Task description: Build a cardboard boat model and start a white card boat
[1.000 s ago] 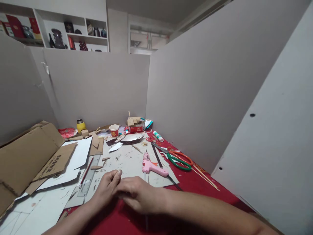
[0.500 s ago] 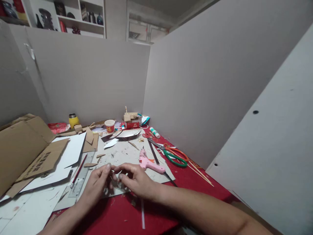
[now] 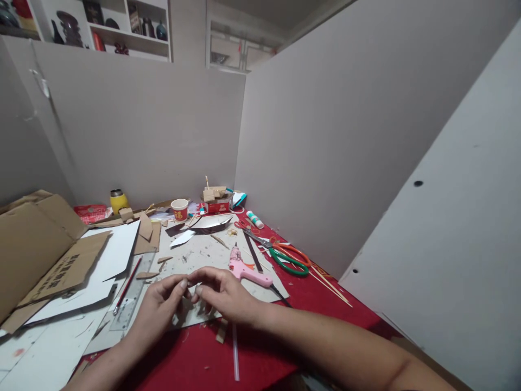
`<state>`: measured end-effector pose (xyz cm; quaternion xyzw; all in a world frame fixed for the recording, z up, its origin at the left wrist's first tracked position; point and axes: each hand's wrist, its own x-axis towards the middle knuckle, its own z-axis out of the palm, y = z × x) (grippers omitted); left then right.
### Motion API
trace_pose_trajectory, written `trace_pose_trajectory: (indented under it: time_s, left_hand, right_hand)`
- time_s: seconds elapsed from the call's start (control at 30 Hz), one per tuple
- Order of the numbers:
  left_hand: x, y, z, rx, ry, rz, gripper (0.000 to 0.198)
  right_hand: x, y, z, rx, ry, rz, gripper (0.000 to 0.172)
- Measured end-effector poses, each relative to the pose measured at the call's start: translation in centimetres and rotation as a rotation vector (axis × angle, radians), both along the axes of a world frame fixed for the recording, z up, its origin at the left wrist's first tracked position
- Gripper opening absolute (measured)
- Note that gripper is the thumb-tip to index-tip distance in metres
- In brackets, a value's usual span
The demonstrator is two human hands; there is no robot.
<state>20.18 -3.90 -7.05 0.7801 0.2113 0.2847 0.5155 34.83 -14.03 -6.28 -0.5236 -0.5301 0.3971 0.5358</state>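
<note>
Hands: left hand point(image 3: 157, 307) and right hand point(image 3: 226, 296) meet fingertip to fingertip, just above the near edge of the grey board point(image 3: 203, 252).
Grip: thumb and forefinger of each hand are drawn into a pinch. I cannot tell whether they hold a small piece; nothing between them can be made out.
Work item: the grey board lies flat on the red tabletop point(image 3: 325, 309), directly under both hands and littered with offcuts.
Progress, judged: cutting looks well advanced. Shaped scraps lie about and a small cardboard build point(image 3: 214, 194) stands at the back. Assembly appears unfinished.
Tools: pink glue gun point(image 3: 244, 270) just beside the right hand; scissors point(image 3: 291, 259) further right; ruler point(image 3: 130, 298) left of the left hand.
Edges: partition wall point(image 3: 325, 136) closes the right side and the back.
Open room: bare tabletop near the body, crossed by a white stick point(image 3: 235, 353). Cardboard sheets point(image 3: 36, 250) crowd the left.
</note>
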Motion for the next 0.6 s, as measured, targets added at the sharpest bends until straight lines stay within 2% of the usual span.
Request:
trace_pose_trajectory:
  time_s: [0.13,0.4,0.6]
  left_hand:
    - [0.0,0.0,0.0,0.022,0.014,0.0,0.025]
    - [-0.1,0.0,0.2,-0.107,-0.038,0.094,0.027]
    - [-0.4,-0.6,1.3,-0.125,-0.042,0.059,0.024]
  right_hand:
    - [0.1,0.3,-0.3,0.06,0.082,0.013,0.023]
    - [0.1,-0.1,0.1,0.033,0.165,0.039,0.033]
    - [0.3,-0.3,0.8,0.026,0.247,0.107,0.035]
